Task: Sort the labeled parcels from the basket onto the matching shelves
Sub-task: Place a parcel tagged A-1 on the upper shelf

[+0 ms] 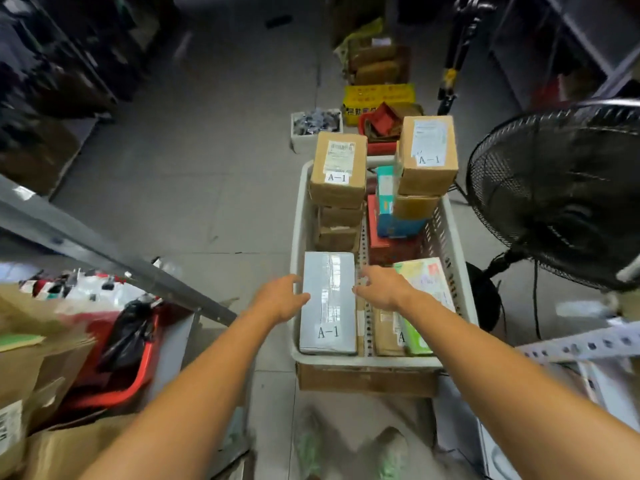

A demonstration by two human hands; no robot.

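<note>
The grey parcel point(329, 299) lies flat in the near left corner of the basket point(298, 216). Its long axis runs away from the person along the basket's length, with the A-1 label at the near end. The left hand point(282, 297) sits at its left long edge and the right hand point(384, 287) at its right one, so the parcel is squarely between them, neither nearer. Both hands have loosely bent, spread fingers, touching or just beside the edges, not wrapped round. The likely next move is to squeeze inward across the short width and lift.
</note>
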